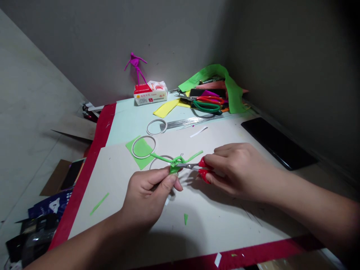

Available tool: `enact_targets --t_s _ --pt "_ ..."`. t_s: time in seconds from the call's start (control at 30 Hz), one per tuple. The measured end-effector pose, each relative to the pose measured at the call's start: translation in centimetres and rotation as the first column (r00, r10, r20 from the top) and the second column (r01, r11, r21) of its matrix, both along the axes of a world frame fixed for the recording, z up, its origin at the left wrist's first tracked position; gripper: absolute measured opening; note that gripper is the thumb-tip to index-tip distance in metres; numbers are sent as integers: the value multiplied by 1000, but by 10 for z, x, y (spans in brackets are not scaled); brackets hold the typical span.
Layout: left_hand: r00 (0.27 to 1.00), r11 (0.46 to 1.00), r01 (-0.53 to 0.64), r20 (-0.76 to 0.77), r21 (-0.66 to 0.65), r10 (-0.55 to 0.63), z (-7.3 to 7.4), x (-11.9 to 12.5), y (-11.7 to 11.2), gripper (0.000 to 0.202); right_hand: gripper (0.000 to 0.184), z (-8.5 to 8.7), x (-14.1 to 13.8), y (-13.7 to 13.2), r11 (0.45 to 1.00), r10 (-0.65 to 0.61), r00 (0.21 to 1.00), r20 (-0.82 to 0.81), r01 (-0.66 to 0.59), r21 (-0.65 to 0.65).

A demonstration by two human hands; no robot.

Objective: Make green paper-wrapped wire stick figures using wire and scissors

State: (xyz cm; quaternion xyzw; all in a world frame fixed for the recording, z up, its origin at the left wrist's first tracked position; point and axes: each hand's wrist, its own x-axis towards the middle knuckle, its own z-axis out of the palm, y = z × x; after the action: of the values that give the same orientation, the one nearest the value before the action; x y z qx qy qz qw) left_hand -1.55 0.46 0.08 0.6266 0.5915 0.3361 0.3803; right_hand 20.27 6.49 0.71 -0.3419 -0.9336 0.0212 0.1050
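Observation:
My left hand (153, 187) pinches a small green paper-wrapped wire figure (176, 164) between thumb and fingers; two thin green arms stick out to its left and right. In my right hand (239, 170) are small scissors with red handles (204, 175). Their blades point left and meet the green figure just above my left fingertips. Whether the blades are cutting the paper cannot be made out. Behind my left hand lies a tape ring (153, 163), partly hidden. Another ring (143, 147) rests on a green paper square (140, 155).
A magenta figure (135, 63) stands on a tissue pack (150, 93) against the wall. Thin wires (188, 122), a third ring (156, 127), green-handled scissors (207, 107) and coloured paper strips (167, 108) lie at the back. A black phone (277, 142) is at right. Green scraps (186, 219) dot the table (118, 232).

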Motion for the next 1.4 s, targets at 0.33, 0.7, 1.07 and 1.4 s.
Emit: enact_targets --t_s 0.33,0.7,1.07,1.4 --pt "987 997 -41 153 -62 50 -7 -1 -1 27 31 -4 1 3 982 155 982 -107 -141 127" --pt "985 996 -60 157 -63 69 -9 -2 0 28 25 3 8 4 998 -2 1000 -11 1 -63" --pt "997 997 -64 37 42 63 -6 0 2 28 25 10 6 7 984 -31 995 97 48 -172" --pt "998 999 -30 -54 45 33 -3 0 1 30 24 9 6 7 978 35 999 41 -26 -209"
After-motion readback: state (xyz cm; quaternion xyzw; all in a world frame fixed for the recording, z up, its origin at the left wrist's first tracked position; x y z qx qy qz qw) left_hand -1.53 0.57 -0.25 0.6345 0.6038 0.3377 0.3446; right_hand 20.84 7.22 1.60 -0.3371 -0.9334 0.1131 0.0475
